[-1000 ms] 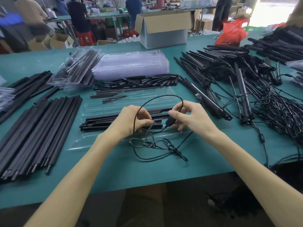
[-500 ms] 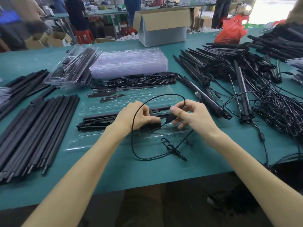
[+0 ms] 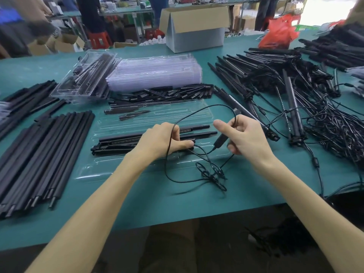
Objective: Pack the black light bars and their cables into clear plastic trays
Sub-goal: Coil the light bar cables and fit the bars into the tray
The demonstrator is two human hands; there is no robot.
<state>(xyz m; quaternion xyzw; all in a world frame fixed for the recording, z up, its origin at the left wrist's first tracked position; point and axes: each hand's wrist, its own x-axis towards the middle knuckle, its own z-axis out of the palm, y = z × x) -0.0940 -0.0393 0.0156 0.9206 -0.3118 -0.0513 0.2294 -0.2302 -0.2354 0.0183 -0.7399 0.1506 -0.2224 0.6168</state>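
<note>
**Q:** Where the tabletop (image 3: 177,205) meets its near edge, what lies closest?

**A:** A black cable (image 3: 166,160). Part of it is knotted into a small tangle (image 3: 212,174) on the teal surface, just in front of a clear tray (image 3: 110,170).

**Q:** How do the hands engage it?

**A:** The right hand (image 3: 244,136) curls its lower fingers round the cable and a black inline connector (image 3: 219,141), with the index finger extended. From this hand a loop of cable arches over the left hand (image 3: 161,140). The left hand grips the light bars (image 3: 118,142), which lie lengthwise in the tray, and its thumb presses along the nearest bar.

**Q:** What flanks the tray?

**A:** Toward the left edge, plain black rods (image 3: 45,154) lie side by side in a row. Toward the right edge sits a heap of bars with trailing cables (image 3: 295,91).

**Q:** And beyond the tray?

**A:** Just behind it lies a scatter of short black pieces (image 3: 167,93). Behind those is a stack of empty trays (image 3: 155,73), with filled trays (image 3: 88,77) touching its left side. At the far edge stand an open cardboard box (image 3: 197,26) and, toward the far right corner, a red bag (image 3: 279,32).
</note>
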